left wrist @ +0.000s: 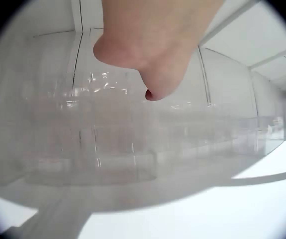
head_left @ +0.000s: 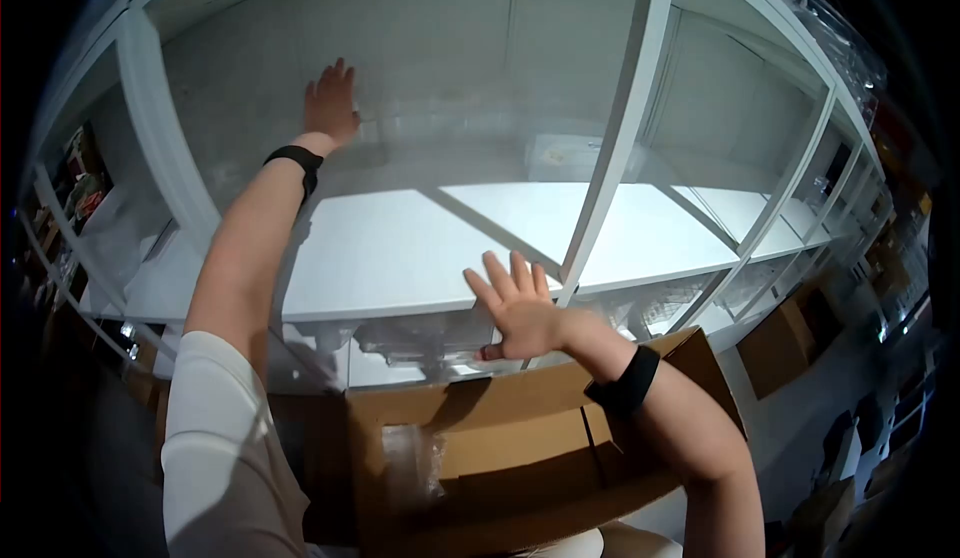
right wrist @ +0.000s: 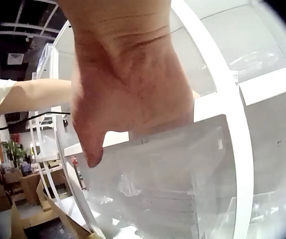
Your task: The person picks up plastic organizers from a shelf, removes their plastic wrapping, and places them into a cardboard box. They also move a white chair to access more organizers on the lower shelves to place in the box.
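My left hand (head_left: 332, 108) reaches deep into the white shelf unit, its fingers extended before the pale back panel. In the left wrist view, that same hand (left wrist: 143, 45) hangs over see-through plastic (left wrist: 98, 159) that glints along its edges. Nothing shows in its grasp. My right hand (head_left: 522, 320) is spread, palm down, just in front of the white shelf board (head_left: 400, 248), above the open cardboard box (head_left: 400, 403). From the right wrist, the right hand (right wrist: 133, 94) overlaps the upper edge of a clear plastic panel (right wrist: 158, 184); its fingertips are hidden there.
A clear container (head_left: 560, 156) stands farther right, behind a white upright (head_left: 622, 118). More clear plastic items (head_left: 425, 343) lie on the lower shelf. A plastic bag (head_left: 408, 463) sits inside the cardboard box. Another carton (head_left: 785, 348) is on the floor to the right.
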### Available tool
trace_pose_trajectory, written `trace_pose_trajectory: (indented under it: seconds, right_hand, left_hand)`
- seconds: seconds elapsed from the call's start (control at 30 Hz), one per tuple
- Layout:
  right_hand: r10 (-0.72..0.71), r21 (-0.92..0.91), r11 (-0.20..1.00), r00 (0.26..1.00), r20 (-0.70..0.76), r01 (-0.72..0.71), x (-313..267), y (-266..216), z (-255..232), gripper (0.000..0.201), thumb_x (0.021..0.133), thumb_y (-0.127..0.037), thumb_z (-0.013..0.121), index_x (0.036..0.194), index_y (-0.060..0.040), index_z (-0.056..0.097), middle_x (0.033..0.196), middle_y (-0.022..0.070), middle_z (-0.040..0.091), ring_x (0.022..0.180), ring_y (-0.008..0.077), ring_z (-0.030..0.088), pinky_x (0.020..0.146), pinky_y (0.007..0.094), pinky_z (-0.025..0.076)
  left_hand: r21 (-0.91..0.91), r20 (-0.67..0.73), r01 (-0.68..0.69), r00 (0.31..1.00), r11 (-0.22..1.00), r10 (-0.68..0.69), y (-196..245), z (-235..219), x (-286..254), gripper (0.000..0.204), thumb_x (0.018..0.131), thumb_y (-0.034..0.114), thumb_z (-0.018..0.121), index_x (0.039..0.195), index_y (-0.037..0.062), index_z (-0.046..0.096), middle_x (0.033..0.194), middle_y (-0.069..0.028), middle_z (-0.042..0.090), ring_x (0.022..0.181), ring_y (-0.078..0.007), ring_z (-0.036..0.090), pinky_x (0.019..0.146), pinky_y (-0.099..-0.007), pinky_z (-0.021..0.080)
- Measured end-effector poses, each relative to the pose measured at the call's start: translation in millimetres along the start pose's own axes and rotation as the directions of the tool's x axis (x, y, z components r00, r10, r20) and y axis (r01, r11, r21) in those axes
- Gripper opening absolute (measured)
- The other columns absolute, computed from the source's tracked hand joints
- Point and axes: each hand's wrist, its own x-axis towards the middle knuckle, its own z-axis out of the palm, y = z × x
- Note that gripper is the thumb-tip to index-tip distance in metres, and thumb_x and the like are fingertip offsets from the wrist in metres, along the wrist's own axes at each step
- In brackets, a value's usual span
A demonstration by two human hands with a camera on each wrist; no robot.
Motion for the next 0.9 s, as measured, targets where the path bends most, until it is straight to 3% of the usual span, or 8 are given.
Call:
trace_pose_trajectory:
  seconds: [0.17,0.3,0.4,0.5,0.63,0.77,0.83,0.9]
  right_hand:
    - [-0.039,0.005,0.999,0.996,-0.083,0.040,0,5,7,0.101,0.071,-0.051,0.065,0.142,-0.0091,0.006,0.146,0.0230,0.004,0.132,0.0473,0.001,0.105,0.0569,0.007]
    - [-0.050,0.015,0.999,0.992,-0.117,0.052,2,7,12,0.100,0.071,-0.051,0.065,0.142,-0.0092,0.007,0.146,0.0219,0.005,0.132,0.0460,0.002,0.105,0.0572,0.007]
    - [-0.039,0.022,0.999,0.992,-0.120,0.042,2,6,12,0.100,0.071,-0.051,0.064,0.142,-0.0101,0.008,0.146,0.0207,0.005,0.133,0.0445,0.003,0.105,0.0565,0.007]
    - [-0.011,0.004,1.000,0.992,-0.124,0.012,3,4,12,0.099,0.071,-0.051,0.065,0.142,-0.0111,0.008,0.146,0.0200,0.005,0.133,0.0436,0.003,0.106,0.0561,0.007]
    - [0.028,0.032,0.999,0.998,-0.060,-0.026,8,6,9,0.099,0.069,-0.043,0.070,0.142,-0.0183,0.008,0.146,0.0189,0.007,0.133,0.0435,0.002,0.106,0.0553,0.008]
    - [-0.021,0.331,0.944,1.000,0.004,0.018,4,17,-27,0.071,0.079,-0.044,0.058,0.137,-0.0128,0.031,0.140,0.0189,0.027,0.131,0.0341,0.022,0.106,0.0453,0.020]
    - [0.038,0.910,0.414,0.999,0.001,-0.017,-3,27,-27,0.064,0.086,-0.050,0.044,0.131,-0.0048,0.039,0.131,0.0162,0.042,0.120,0.0290,0.041,0.103,0.0401,0.028]
    - [0.063,0.978,-0.055,0.978,-0.198,0.202,-31,-9,-21,0.066,0.092,-0.054,0.028,0.133,-0.0029,0.034,0.122,0.0136,0.049,0.104,0.0242,0.053,0.092,0.0391,0.039]
  left_hand:
    - [-0.006,0.153,0.070,0.986,0.998,-0.068,-14,15,19,0.066,0.074,0.016,0.064,0.131,0.0051,0.032,0.134,-0.0140,0.034,0.125,-0.0282,0.034,0.099,-0.0469,0.033]
    - [0.218,-0.108,0.026,0.994,0.976,-0.002,-12,16,9,0.035,0.075,0.011,0.061,0.108,0.0070,0.050,0.101,-0.0073,0.053,0.100,-0.0229,0.053,0.080,-0.0407,0.044]
    - [0.199,-0.088,0.018,0.996,0.980,-0.001,-13,8,8,0.024,0.075,0.006,0.060,0.098,0.0081,0.052,0.093,-0.0058,0.054,0.094,-0.0211,0.055,0.074,-0.0372,0.047]
    - [0.096,0.034,0.023,0.999,0.995,-0.027,-6,-10,1,0.040,0.071,0.011,0.068,0.106,0.0046,0.049,0.104,-0.0089,0.054,0.100,-0.0263,0.052,0.078,-0.0392,0.044]
    - [-0.134,-0.092,-0.187,0.980,0.973,0.176,12,-68,-38,0.038,0.067,0.013,0.070,0.099,0.0063,0.050,0.099,-0.0072,0.054,0.097,-0.0268,0.052,0.079,-0.0388,0.042]
    - [-0.224,-0.349,-0.578,0.799,0.785,0.489,26,-146,-106,0.035,0.063,0.012,0.071,0.090,0.0084,0.050,0.092,-0.0054,0.054,0.093,-0.0253,0.053,0.083,-0.0390,0.041]
    - [-0.244,-0.342,-0.707,0.703,0.664,0.623,29,-192,-144,0.030,0.062,0.012,0.070,0.084,0.0093,0.050,0.089,-0.0046,0.054,0.091,-0.0236,0.054,0.084,-0.0385,0.041]
    - [-0.227,-0.361,-0.809,0.586,0.542,0.725,31,-226,-185,0.021,0.063,0.011,0.065,0.077,0.0103,0.050,0.083,-0.0032,0.054,0.087,-0.0205,0.054,0.082,-0.0356,0.042]
